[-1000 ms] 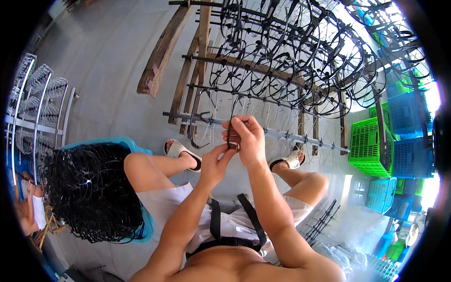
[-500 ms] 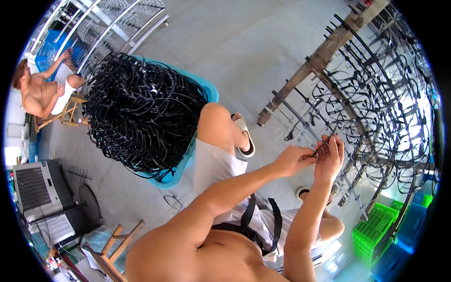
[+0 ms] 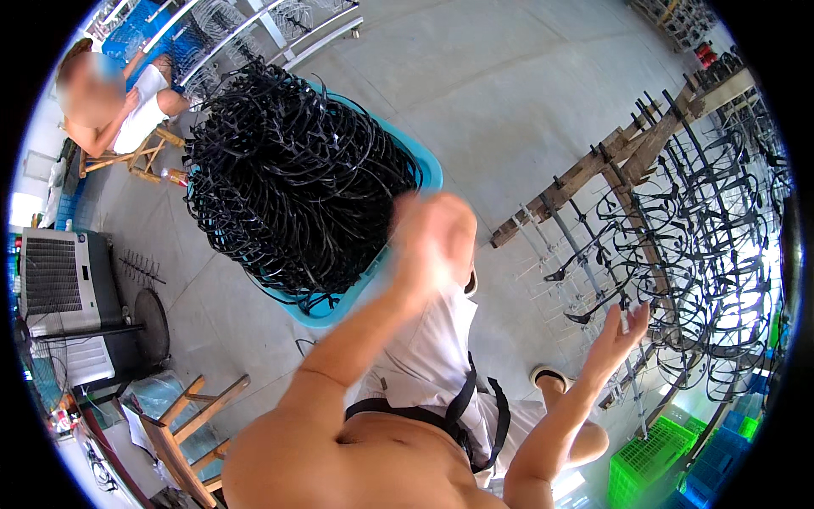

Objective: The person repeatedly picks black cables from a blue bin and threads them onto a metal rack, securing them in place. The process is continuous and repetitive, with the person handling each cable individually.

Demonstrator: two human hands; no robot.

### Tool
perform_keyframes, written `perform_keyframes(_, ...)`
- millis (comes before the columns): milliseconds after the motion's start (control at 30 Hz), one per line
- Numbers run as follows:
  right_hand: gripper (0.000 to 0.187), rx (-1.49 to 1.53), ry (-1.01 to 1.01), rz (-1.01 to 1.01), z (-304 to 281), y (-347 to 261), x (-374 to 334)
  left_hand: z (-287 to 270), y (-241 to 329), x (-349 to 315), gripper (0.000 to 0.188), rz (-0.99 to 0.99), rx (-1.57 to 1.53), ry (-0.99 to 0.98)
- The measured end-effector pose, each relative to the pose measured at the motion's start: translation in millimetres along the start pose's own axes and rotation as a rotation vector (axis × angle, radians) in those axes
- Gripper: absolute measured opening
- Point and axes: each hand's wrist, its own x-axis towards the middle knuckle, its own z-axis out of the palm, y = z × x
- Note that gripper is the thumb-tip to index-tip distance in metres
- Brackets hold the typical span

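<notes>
My left hand (image 3: 424,237) is over my left knee, at the right edge of a light blue tub (image 3: 432,174). Motion smears its fingers, so whether it holds anything is hidden. A tall heap of thin black looped pieces (image 3: 297,187), shiny and curved, fills the tub and rises above its rim. On the other side, my right hand (image 3: 619,338) is raised with its fingers apart beside a rack (image 3: 577,242) of metal rods. Many similar black curved pieces (image 3: 623,222) hang on those rods, some just beyond my right fingertips. Nothing shows in the right hand.
A wooden beam (image 3: 632,153) carries the rack's rods. Green crates (image 3: 649,458) and blue crates (image 3: 721,462) stand at the lower right. Left are an air cooler (image 3: 64,276), a fan (image 3: 151,327) and a wooden chair (image 3: 182,424). Another person (image 3: 106,106) sits at the far left.
Half a second ago both hands met at the rack around a small dark piece. My left hand has swung left to the tub; my right has stayed by the rack, its fingers now apart. The view has shifted.
</notes>
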Motion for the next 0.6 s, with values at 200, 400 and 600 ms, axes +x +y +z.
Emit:
perform_keyframes(200,0.046,0.077,-0.265,-0.316,41,-53,-56,-83,-147,5,0.087,-0.198,0.859,-0.256)
perform_keyframes(400,0.029,0.352,-0.846,-0.214,126,-96,-81,-105,-154,15,0.071,-0.139,0.717,-0.363)
perform_keyframes(600,0.044,0.830,-1.372,0.507,252,-150,-105,-113,-125,24,0.058,-0.137,0.449,-0.102)
